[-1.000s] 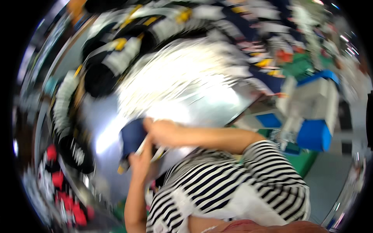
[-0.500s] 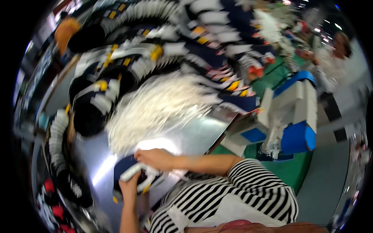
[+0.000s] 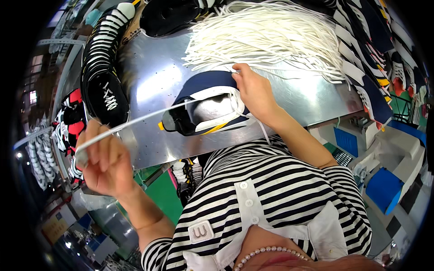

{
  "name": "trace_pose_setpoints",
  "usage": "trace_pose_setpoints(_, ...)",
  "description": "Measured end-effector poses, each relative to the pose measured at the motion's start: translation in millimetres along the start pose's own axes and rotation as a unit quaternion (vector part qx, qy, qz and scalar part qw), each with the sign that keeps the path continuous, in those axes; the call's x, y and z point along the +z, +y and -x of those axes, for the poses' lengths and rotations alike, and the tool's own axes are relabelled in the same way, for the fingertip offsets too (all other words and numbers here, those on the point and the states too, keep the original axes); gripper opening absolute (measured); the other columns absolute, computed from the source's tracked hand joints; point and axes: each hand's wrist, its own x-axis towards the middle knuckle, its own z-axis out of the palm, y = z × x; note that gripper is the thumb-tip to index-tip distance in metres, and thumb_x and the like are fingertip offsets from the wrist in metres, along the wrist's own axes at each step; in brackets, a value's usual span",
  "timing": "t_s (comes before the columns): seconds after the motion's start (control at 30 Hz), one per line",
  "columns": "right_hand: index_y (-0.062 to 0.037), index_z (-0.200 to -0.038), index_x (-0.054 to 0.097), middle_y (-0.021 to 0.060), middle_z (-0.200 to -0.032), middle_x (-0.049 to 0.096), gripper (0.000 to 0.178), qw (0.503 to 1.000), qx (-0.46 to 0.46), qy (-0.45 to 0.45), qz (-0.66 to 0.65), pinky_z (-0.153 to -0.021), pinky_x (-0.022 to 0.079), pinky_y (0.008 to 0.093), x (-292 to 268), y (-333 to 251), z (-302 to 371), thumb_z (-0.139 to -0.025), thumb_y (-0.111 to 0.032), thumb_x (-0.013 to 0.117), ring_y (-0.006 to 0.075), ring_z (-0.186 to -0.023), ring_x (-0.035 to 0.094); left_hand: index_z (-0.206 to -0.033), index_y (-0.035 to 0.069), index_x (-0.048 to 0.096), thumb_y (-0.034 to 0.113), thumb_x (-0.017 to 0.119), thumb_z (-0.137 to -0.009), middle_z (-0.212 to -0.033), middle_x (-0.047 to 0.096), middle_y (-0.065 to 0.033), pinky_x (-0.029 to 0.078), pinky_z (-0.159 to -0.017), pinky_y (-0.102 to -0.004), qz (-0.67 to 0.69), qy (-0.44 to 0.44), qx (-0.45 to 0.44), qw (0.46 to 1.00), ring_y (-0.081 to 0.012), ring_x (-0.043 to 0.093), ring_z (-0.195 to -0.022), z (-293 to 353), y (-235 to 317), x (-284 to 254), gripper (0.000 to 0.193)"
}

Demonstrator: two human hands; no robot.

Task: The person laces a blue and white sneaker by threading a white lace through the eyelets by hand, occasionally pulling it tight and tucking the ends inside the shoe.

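Observation:
A navy, white and black shoe upper (image 3: 203, 83) with yellow trim lies on its side at the middle of the metal table. My right hand (image 3: 255, 90) pinches its far right edge, beside the eyelet strip. A white shoelace (image 3: 149, 115) stretches taut from the upper across to the left. Its far end is in the closed fingers of my left hand (image 3: 106, 158), which is raised off the table's near left side. A shorter loose lace end (image 3: 261, 125) hangs from the upper near my right wrist.
A heap of white laces (image 3: 266, 38) covers the table's far side. A curved row of nested shoe uppers (image 3: 106, 54) runs along the left. More navy and white uppers (image 3: 361, 77) are stacked at the right. A white and blue machine (image 3: 384, 158) stands beyond the table's right edge.
My left hand has moved away from the upper, out to the left, drawing the lace straight. My right hand stays at the upper. The view has shifted, showing the table from closer.

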Motion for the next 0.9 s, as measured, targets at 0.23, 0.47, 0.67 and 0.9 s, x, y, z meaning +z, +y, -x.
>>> trace_pose_setpoints(0.23, -0.0051, -0.11, 0.058, 0.0173, -0.078, 0.067, 0.021, 0.996, -0.001, -0.012, -0.092, -0.068, 0.051, 0.0427, -2, -4, -7, -0.096, -0.02, 0.054, 0.0332, -0.075, 0.067, -0.086, 0.006, 0.064, 0.004, 0.073, -0.076, -0.093, 0.06, -0.0077, 0.042, -0.081, -0.0371, -0.838, -0.137, 0.091, 0.521, -0.0271, 0.056, -0.093, 25, -116, -57, 0.014)
trace_pose_setpoints(0.47, -0.0022, -0.111, 0.057, 0.0152, -0.082, 0.068, 0.019, 0.963, 0.006, -0.088, -0.256, -0.067, 0.051, 0.0335, -38, -22, 40, -0.096, -0.012, 0.055, 0.0281, -0.074, 0.068, -0.087, 0.001, 0.061, 0.001, 0.078, -0.072, -0.097, 0.06, -0.0129, 0.048, -0.075, -0.0352, -0.825, -0.06, 0.061, 0.558, -0.0303, 0.06, -0.087, 29, -133, -85, 0.022)
trace_pose_setpoints(0.67, -0.0017, -0.108, 0.055, 0.0157, -0.084, 0.069, 0.017, 0.964, 0.0, -0.159, -0.215, -0.068, 0.051, 0.0364, -32, -13, 74, -0.096, -0.013, 0.056, 0.0302, -0.076, 0.068, -0.093, 0.002, 0.064, 0.018, 0.077, -0.079, -0.084, 0.065, -0.0133, 0.05, -0.068, -0.039, -0.858, -0.052, 0.021, 0.511, -0.0326, 0.064, -0.076, 25, -131, -83, 0.025)
trace_pose_setpoints(0.9, -0.0022, -0.104, 0.053, 0.0149, -0.08, 0.068, 0.018, 0.97, 0.006, -0.177, -0.165, -0.065, 0.05, 0.0404, -17, -18, 70, -0.094, -0.016, 0.058, 0.0336, -0.073, 0.067, -0.09, 0.003, 0.066, 0.017, 0.078, -0.079, -0.08, 0.068, -0.0128, 0.049, -0.061, -0.033, -0.824, -0.044, -0.01, 0.565, -0.0281, 0.065, -0.067, 27, -120, -93, 0.022)
